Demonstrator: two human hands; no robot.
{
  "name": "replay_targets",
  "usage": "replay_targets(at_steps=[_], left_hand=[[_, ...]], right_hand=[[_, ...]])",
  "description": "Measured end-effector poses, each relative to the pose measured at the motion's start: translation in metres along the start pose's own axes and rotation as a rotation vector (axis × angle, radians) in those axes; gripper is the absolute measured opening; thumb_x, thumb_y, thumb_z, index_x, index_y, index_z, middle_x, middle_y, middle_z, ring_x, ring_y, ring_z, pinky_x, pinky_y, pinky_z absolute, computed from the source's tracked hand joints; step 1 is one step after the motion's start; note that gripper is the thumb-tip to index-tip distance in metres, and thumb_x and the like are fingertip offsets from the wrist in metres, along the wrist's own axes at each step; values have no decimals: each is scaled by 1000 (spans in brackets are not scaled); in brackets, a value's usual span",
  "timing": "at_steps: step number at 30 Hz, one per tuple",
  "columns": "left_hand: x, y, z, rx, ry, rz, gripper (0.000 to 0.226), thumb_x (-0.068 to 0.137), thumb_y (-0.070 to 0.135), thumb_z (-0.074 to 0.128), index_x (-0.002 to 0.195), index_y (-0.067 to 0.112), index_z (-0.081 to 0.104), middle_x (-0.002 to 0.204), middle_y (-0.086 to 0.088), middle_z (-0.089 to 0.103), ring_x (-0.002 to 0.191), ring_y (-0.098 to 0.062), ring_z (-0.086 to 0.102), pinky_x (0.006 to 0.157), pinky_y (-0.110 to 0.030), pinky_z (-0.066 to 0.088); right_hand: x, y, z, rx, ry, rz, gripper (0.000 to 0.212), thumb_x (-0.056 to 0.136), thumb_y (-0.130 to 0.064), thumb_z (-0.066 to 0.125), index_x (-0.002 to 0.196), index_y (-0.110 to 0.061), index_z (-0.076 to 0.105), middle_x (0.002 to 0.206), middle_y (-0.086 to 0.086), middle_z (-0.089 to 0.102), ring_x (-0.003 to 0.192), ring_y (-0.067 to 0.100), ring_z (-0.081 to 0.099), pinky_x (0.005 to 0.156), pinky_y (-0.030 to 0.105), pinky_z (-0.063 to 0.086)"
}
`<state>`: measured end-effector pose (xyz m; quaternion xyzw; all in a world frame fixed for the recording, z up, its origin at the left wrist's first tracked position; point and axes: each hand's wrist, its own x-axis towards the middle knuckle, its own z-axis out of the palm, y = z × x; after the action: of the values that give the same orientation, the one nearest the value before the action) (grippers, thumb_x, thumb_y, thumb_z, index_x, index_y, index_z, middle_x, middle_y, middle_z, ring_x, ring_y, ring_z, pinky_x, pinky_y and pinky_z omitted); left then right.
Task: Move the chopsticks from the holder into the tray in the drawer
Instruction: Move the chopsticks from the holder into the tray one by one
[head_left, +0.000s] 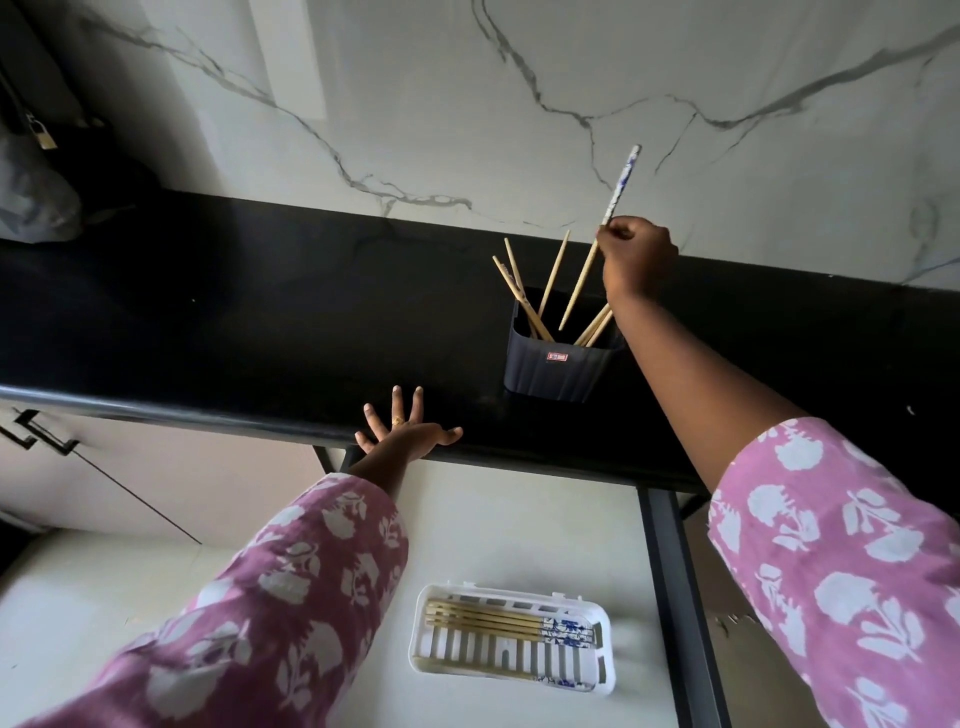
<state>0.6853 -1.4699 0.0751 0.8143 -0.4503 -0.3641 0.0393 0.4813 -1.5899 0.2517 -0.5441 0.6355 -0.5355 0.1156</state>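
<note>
Fingers (615, 234) of the right hand (638, 257) are pinched closed around one chopstick (597, 244), gripping it partway along its length. That chopstick is tilted, its blue-and-white patterned end pointing up toward the marble wall (467, 93) and its plain wooden tip hanging just above the opening of the holder (558, 358). The right arm is extended forward over the drawer and the black worktop (260, 312), wrist bent so the knuckles face up; a pink floral sleeve (841, 566) covers the arm to about mid-forearm.

The left hand (408, 428) lies flat on the front edge of the worktop, fingers spread and released, holding nothing. A ring shows on one finger. Its arm reaches forward from a matching sleeve.

The holder is a dark ribbed container with a small red label, standing upright on the worktop near the front edge, to the right of the left hand. Several remaining chopsticks (524, 301) stand in it, leaning at different angles.

Below the worktop the drawer (519, 530) is open, with a pale floor. A white slotted tray (602, 654) lies in it toward the right side. Four chopsticks (498, 621) lie side by side along the tray's far half, patterned ends to the right, and one more lies along its near edge.
</note>
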Motion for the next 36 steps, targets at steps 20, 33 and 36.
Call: replay_targets(at_steps=[20, 33, 36], left_hand=[[-80, 110, -10, -902, 256, 796, 34, 90, 31, 60, 120, 16, 62, 103, 1, 68, 91, 2, 62, 81, -15, 51], [-108, 108, -35, -788, 449, 795, 19, 91, 24, 59, 88, 10, 73, 77, 3, 70, 79, -8, 64, 66, -18, 46], [-107, 103, -40, -738, 450, 759, 20, 91, 25, 58, 84, 13, 73, 77, -1, 71, 84, -18, 67, 73, -30, 49]], right_hand=[[-108, 41, -62, 1173, 51, 1239, 22, 89, -8, 60, 67, -7, 55, 42, 3, 59, 29, 10, 56, 40, 16, 50], [-140, 40, -68, 390, -308, 777, 20, 84, -12, 68, 68, -3, 62, 67, 11, 62, 51, 15, 55, 49, 24, 48], [-142, 38, -71, -20, -351, 214, 22, 82, -19, 71, 83, 3, 71, 75, 11, 68, 61, 17, 61, 50, 18, 41]])
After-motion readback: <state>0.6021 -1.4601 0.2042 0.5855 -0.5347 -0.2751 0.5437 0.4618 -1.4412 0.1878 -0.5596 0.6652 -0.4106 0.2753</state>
